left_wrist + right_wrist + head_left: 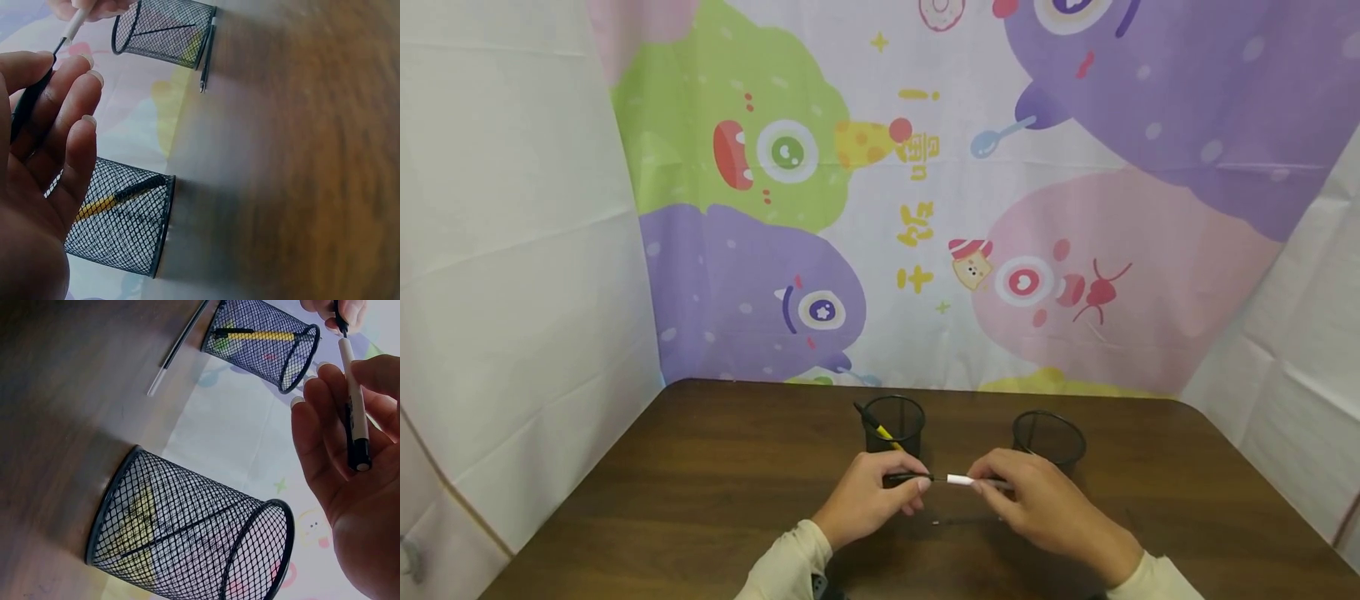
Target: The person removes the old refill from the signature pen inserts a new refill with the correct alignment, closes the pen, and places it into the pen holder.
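In the head view my left hand (872,493) pinches a slim black pen part (30,105) between thumb and fingers. My right hand (1045,507) holds a white pen barrel (355,394) with a black end, its other end facing the black part. A thin dark rod (60,45) bridges the two pieces, end to end in line. Whether it runs inside the barrel is hidden. Below the hands, a thin pen refill (178,353) with a clear end lies on the table.
Behind the left hand stands a black mesh pen cup (125,244) with a yellow and black pen (883,432) leaning in it. A second mesh cup (169,512), behind the right hand, has a thin dark stick inside. A patterned cloth (925,333) hangs behind the wooden table (715,467).
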Tool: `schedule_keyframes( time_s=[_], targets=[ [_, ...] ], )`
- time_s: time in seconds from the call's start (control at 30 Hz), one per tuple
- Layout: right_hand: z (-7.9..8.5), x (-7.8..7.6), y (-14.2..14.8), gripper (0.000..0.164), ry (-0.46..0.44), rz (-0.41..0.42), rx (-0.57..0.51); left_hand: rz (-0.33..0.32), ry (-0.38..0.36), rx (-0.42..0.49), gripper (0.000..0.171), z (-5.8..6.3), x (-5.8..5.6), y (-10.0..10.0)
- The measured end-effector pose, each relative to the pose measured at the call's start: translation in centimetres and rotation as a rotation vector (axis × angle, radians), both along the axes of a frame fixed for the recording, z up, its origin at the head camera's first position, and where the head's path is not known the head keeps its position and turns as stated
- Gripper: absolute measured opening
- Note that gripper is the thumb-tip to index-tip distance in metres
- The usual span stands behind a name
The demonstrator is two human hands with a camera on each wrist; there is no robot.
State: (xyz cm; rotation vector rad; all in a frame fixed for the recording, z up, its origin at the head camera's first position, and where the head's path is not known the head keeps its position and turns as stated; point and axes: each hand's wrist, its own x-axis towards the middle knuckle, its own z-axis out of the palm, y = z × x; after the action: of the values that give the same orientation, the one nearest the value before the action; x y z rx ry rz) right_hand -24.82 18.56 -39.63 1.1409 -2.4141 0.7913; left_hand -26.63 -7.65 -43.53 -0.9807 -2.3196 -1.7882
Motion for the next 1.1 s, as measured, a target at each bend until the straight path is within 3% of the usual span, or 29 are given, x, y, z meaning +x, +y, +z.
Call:
schedule_keyframes(
  time_s=[0.33, 0.6, 0.93, 1.1],
  targets=[
    [-0.3, -0.1, -0.9, 0.018, 0.099, 0.052, -0.036, -0.016, -0.02, -0.006, 0.012, 0.0, 0.1, 0.0],
    [-0.3, 0.2, -1.1, 0.015, 0.112, 0.055, -0.044, -0.011, -0.047, -0.022, 0.009, 0.1, 0.2, 0.2],
    [-0.6, 0.0, -1.0, 0.02, 0.145, 0.063, -0.06, -0.016, -0.035, -0.008, 0.008, 2.2, 1.8, 0.6],
    [-0.7, -0.2, -1.0, 0.026, 0.198, 0.086, -0.094, -0.015, -0.025, -0.014, 0.008, 2.1, 1.8, 0.6]
  ],
)
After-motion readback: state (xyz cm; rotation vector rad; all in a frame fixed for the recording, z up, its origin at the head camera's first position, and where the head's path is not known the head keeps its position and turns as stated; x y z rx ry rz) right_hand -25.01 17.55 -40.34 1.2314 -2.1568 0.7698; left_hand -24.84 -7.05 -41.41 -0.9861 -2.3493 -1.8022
